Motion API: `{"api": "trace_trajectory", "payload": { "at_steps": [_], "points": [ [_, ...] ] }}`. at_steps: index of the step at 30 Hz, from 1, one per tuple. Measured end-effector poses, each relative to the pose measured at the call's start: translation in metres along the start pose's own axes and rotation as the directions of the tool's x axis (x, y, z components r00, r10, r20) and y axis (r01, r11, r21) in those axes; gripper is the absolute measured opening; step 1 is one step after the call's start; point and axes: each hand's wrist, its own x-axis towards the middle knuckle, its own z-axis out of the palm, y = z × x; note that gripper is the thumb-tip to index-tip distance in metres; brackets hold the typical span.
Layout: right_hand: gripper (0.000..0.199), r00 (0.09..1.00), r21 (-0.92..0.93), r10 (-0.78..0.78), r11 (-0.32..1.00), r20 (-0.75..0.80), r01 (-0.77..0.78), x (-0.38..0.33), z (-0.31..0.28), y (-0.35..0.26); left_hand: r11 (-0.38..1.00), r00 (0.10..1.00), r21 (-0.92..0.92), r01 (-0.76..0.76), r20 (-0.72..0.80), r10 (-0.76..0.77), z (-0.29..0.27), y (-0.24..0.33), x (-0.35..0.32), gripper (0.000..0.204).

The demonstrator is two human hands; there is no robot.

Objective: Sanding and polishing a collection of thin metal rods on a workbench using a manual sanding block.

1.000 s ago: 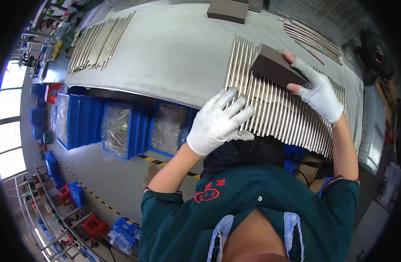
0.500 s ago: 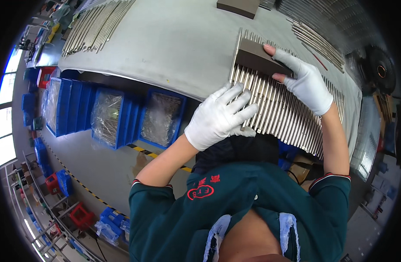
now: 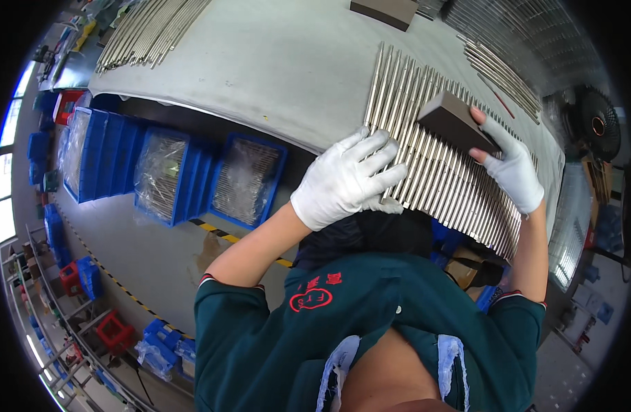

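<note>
A row of shiny metal rods (image 3: 435, 165) lies side by side across the near right part of the table, at its front edge. My left hand (image 3: 350, 175), in a white glove, rests over the left end of the row with its fingers stretched out and slightly apart. A dark brown rectangular block (image 3: 453, 121) lies tilted on top of the rods. My right hand (image 3: 508, 161) grips the block's right end between thumb and fingers; its glove leaves the thumb tip and a fingertip bare. The block and my right hand hide part of the rods beneath.
Another brown block (image 3: 384, 12) lies at the table's far edge. More metal rods (image 3: 150, 31) are spread at the far left, and a further bundle (image 3: 504, 79) at the far right. Blue bins (image 3: 243, 180) with plastic-wrapped rods stand left below the table. A black fan (image 3: 597, 123) is at the right.
My right hand has slid the block to the right and a little toward me, baring the rods at the left end. My left hand has stayed on the row. The view has shifted slightly.
</note>
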Motion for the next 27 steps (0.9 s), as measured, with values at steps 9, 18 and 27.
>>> {"api": "trace_trajectory", "payload": {
  "at_steps": [9,18,27],
  "points": [
    [0.061,0.998,-0.103,-0.069,0.992,0.013,0.070,0.033,0.025,-0.029,0.999,0.998,-0.035,-0.021,-0.059,0.019,0.003,-0.001,0.000,0.069],
    [0.060,0.990,-0.110,-0.137,0.985,-0.042,0.132,0.022,0.016,-0.023,1.000,0.994,-0.004,-0.009,-0.109,0.009,0.009,0.000,0.001,0.062],
    [0.065,0.984,-0.144,-0.116,0.985,-0.135,0.096,0.003,0.024,-0.023,1.000,0.990,-0.012,-0.010,-0.143,0.008,0.012,0.000,-0.002,0.060]
  ]
}}
